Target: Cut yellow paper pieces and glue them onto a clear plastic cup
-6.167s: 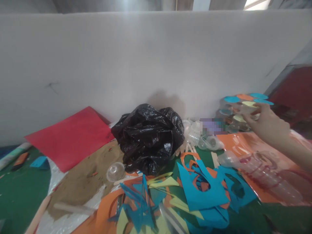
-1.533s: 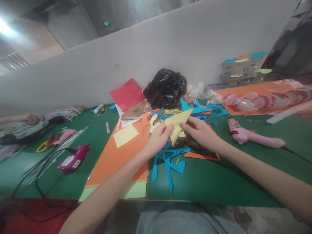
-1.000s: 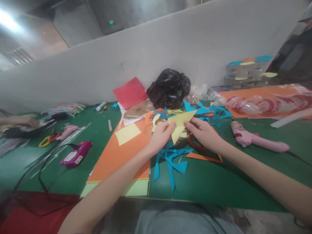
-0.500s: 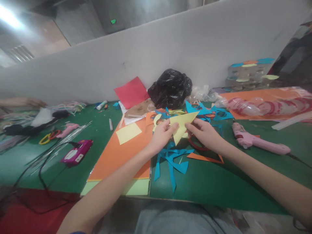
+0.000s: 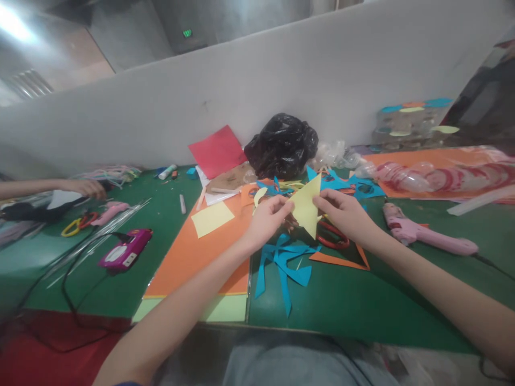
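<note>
A piece of yellow paper (image 5: pixel 308 206), pointed at its top and bottom corners, is held up between my two hands. My left hand (image 5: pixel 270 217) pinches its left edge between thumb and fingers. On the opposite edge, my right hand (image 5: pixel 340 212) grips it the same way. Below the paper are blue paper scraps (image 5: pixel 284 262) and an orange paper offcut (image 5: pixel 338 261). Red-handled scissors (image 5: pixel 333 236) lie just under my right hand, their blades hidden. A yellow rectangle of paper (image 5: pixel 212 219) rests on the orange sheet (image 5: pixel 197 268) to the left.
A black plastic bag (image 5: pixel 281 145) and red paper (image 5: pixel 217 151) sit against the partition. A pink glue gun (image 5: pixel 430 230) lies at right. Leftward are a magenta power socket (image 5: pixel 126 250), yellow-and-orange-handled scissors (image 5: pixel 72 227) and another person's hand (image 5: pixel 90 188).
The yellow paper has turned in my hands, from a wide triangle to a more upright shape. The red scissors handle shows more. The other person's hand has come in further from the left.
</note>
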Demonstrator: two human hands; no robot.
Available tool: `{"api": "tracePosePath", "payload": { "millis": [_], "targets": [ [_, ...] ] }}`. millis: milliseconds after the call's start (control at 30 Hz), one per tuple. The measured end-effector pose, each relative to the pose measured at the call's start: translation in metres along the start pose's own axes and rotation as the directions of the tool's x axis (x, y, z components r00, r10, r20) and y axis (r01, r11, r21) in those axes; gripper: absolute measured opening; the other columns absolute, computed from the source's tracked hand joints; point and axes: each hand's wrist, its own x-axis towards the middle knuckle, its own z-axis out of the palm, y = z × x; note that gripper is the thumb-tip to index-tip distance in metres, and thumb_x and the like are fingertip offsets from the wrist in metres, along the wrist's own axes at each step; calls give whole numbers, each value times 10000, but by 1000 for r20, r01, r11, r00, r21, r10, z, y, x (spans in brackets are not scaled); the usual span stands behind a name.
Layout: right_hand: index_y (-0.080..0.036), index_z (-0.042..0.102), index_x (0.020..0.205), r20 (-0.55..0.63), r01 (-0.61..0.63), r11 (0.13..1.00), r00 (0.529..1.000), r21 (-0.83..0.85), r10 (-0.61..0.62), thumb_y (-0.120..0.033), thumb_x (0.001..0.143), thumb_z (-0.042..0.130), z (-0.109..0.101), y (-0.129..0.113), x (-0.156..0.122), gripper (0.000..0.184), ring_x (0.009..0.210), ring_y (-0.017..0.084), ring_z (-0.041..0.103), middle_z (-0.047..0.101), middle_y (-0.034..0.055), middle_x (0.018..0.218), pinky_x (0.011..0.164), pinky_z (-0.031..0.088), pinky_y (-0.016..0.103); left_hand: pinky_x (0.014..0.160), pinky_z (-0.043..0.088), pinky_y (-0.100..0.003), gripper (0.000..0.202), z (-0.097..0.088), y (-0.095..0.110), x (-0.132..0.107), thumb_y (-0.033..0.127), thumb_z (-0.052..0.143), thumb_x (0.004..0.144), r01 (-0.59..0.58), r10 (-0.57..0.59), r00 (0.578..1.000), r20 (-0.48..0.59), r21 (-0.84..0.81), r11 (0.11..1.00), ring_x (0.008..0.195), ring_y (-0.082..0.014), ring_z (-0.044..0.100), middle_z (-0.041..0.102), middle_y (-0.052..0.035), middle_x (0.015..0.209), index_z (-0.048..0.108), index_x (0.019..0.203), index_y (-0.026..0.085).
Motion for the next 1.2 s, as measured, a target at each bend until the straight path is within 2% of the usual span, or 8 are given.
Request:
{"api": "tracePosePath", "payload": {
  "millis": [100, 233, 400, 500, 633, 700, 867, 1200],
  "targets": [
    [-200, 588, 836, 8, -25, 998, 1000, 62, 24, -543, 862, 639, 0, 1, 1, 348, 729, 158, 601, 625, 3, 787, 709, 505, 284, 592, 594, -254, 286, -1, -2, 1, 431, 652, 868, -11, 10, 1000, -20, -24, 1000, 598, -108, 654, 634, 13, 698, 580, 828, 157],
    [-193, 594, 798, 79, -63, 995, 995, 77, 57, -610, 778, 717, -1, 0, 2, 436, 712, 164, 608, 615, 4, 742, 687, 513, 286, 602, 605, -248, 265, -3, -3, 3, 398, 651, 877, -15, 13, 999, -44, -43, 999, 607, -105, 661, 620, 10, 709, 579, 828, 148],
    [-186, 585, 744, 26, -60, 998, 998, 36, 60, -621, 775, 716, -1, 2, 5, 455, 638, 145, 568, 567, -7, 649, 660, 503, 279, 605, 604, -240, 237, -2, -1, 3, 373, 645, 885, -39, 37, 999, -26, -71, 997, 636, -109, 677, 633, -6, 761, 579, 852, 148],
    [-194, 625, 879, 53, -59, 993, 997, 105, 53, -588, 787, 712, 0, 5, 5, 414, 658, 146, 569, 607, 0, 725, 667, 519, 285, 611, 610, -249, 199, 0, 0, 3, 337, 652, 879, -53, 48, 998, -48, -95, 994, 664, -124, 691, 634, -4, 765, 582, 932, 159],
    [-229, 637, 1099, 104, -78, 971, 993, 224, 56, -534, 813, 694, -1, 5, 5, 422, 735, 149, 598, 675, 34, 968, 735, 544, 303, 653, 628, -276, 206, 0, -1, 3, 299, 646, 870, -71, 65, 997, -48, -141, 987, 640, -119, 691, 650, 3, 774, 598, 1027, 175],
    [-227, 663, 1068, 120, -110, 960, 989, 256, 81, -508, 818, 695, -2, 4, 4, 378, 777, 148, 612, 674, 37, 1019, 756, 542, 295, 672, 633, -287, 209, 0, -2, 4, 294, 640, 867, -82, 78, 997, -30, -174, 981, 622, -110, 686, 671, -4, 810, 613, 1036, 176],
    [-218, 690, 1030, 123, -157, 936, 985, 316, 124, -468, 808, 702, -5, 7, 5, 335, 806, 148, 615, 668, 31, 981, 780, 548, 292, 692, 631, -273, 202, -1, -2, 3, 278, 652, 845, -90, 84, 996, -34, -237, 967, 667, -109, 699, 709, -29, 901, 664, 1012, 166],
    [-229, 650, 970, 228, -182, 920, 968, 347, 106, -571, 910, 539, -4, 8, 6, 365, 971, 217, 630, 665, 56, 1065, 816, 563, 323, 717, 633, -295, 147, 1, 1, -1, 268, 642, 842, -44, 22, 995, -96, -232, 972, 728, -115, 680, 697, -27, 910, 679, 943, 167]
  ]
}}
